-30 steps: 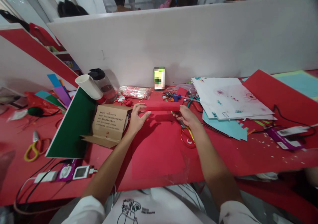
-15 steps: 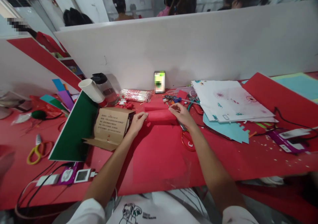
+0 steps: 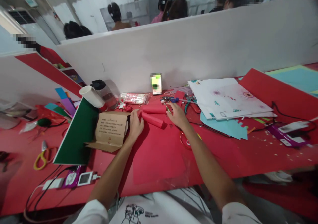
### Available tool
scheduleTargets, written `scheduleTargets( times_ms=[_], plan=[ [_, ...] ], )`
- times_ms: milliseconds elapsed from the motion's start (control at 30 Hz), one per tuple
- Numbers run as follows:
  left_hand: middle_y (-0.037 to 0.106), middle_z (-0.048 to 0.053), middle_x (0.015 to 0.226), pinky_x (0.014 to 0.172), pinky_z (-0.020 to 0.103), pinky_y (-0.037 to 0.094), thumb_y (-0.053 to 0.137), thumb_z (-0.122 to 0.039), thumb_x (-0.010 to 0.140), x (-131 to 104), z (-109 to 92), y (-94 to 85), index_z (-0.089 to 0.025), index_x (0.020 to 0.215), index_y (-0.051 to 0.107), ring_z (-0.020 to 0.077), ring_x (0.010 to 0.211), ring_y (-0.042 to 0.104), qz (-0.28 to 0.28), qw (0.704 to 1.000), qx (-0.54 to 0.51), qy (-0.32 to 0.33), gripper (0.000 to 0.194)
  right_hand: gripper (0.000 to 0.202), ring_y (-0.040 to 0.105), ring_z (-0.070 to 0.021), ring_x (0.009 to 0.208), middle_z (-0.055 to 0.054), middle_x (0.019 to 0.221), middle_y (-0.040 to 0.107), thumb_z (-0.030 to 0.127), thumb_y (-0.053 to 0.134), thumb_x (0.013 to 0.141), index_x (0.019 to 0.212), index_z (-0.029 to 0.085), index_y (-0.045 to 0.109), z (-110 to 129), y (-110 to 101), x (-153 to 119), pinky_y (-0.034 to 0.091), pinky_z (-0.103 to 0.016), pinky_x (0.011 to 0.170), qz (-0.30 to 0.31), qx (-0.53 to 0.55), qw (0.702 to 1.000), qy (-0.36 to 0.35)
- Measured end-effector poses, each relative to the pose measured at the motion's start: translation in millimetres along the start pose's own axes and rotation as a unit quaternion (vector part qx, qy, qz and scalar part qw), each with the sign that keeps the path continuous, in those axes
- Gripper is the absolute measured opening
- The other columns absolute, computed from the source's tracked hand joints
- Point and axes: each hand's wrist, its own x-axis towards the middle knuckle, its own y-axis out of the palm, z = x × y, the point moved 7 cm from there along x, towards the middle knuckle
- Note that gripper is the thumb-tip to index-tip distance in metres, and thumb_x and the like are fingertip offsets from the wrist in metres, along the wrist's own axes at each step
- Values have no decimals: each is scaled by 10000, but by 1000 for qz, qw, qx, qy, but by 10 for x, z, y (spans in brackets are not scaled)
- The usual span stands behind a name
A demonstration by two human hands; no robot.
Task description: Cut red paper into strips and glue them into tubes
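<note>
Two red paper rolls lie between my hands, the nearer roll (image 3: 153, 120) slanting down to the right and the farther roll (image 3: 155, 109) lying nearly level behind it. My left hand (image 3: 136, 122) has its fingers around the left end of the nearer roll. Close to the right end of the farther roll, my right hand (image 3: 176, 114) is bent with its fingertips down near a small greenish item; what it grips there is too small to make out. A flat red sheet (image 3: 159, 157) lies in front of me. Red-handled scissors (image 3: 185, 140) are partly under my right forearm.
At left are a cardboard box (image 3: 110, 131), a green board (image 3: 77, 136), a white cup (image 3: 91, 96), a bottle (image 3: 106, 93) and yellow-handled scissors (image 3: 42, 157). A phone (image 3: 156, 84) leans on the white partition (image 3: 129, 58). White printed sheets (image 3: 228, 96) lie at right.
The red paper stretched between both hands is now a narrow roll angled toward me. My right hand has moved slightly left, off the paper's right end. The camera view has shifted.
</note>
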Motion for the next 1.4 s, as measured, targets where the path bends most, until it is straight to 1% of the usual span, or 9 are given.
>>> scheduleTargets(
  times_ms=[133,233,367,500,733,833,1067,1267,1400],
  plan=[
    [439,133,1578,1281,521,247,518,-16,744,-146,-429,186,-206,1454,508,293,1521,335,147,961,145,182,735,606,460,-351,1413,-207,1518,527,138,589,892,1490,137,493,3,173,48,357,-525,1185,38,-107,992,-47],
    [506,102,1559,1297,597,150,548,-58,804,-238,-500,351,-237,1467,538,339,1561,266,237,915,224,240,686,616,510,-366,1340,-210,1429,598,122,629,876,1480,146,512,-48,285,74,372,-549,1143,73,-148,986,-34],
    [653,147,1354,1276,595,212,543,-206,929,-178,-442,407,-204,1436,569,345,1405,479,236,900,281,237,508,529,554,-382,1262,-243,1344,626,157,663,884,1405,115,580,-64,324,88,408,-558,1080,75,-145,986,-23],
    [630,166,1352,1277,573,222,544,-117,867,-56,-469,402,-205,1382,602,334,1353,520,226,893,301,249,525,449,541,-372,1296,-228,1365,623,166,678,884,1329,140,634,-20,342,105,375,-556,1114,73,-117,990,-29],
    [308,159,1683,1284,578,152,627,-36,686,284,-429,513,-222,1636,219,357,1590,205,247,899,295,207,1050,413,631,-286,1232,-158,1284,701,64,547,893,1272,182,662,104,295,175,450,-463,1091,49,15,998,-40],
    [469,155,1573,1280,577,160,654,-43,675,386,-421,563,-231,1637,220,350,1541,320,274,896,271,220,1072,383,695,-221,1150,-116,1248,727,153,536,938,1306,208,625,136,258,174,540,-375,996,38,94,994,-34],
    [614,165,1372,1134,477,420,676,-278,881,447,-633,272,-184,1413,513,332,1298,572,175,960,100,196,564,456,610,-245,1333,-136,1419,638,392,584,944,1377,249,555,219,-45,114,492,-430,1113,0,335,942,-8],
    [649,138,1285,1087,427,467,774,-436,833,426,-637,40,-189,1308,548,321,1244,608,67,994,-57,66,580,723,402,-278,1516,-114,1643,408,462,687,863,1518,303,425,292,-127,57,422,-465,1188,29,387,921,24],
    [649,117,1308,1059,389,503,809,-448,787,424,-555,64,-203,1273,546,276,1224,635,45,973,-225,-18,604,804,475,-284,1461,-113,1615,454,420,760,804,1525,298,427,313,35,24,450,-465,1166,63,413,907,61]
  ],
)
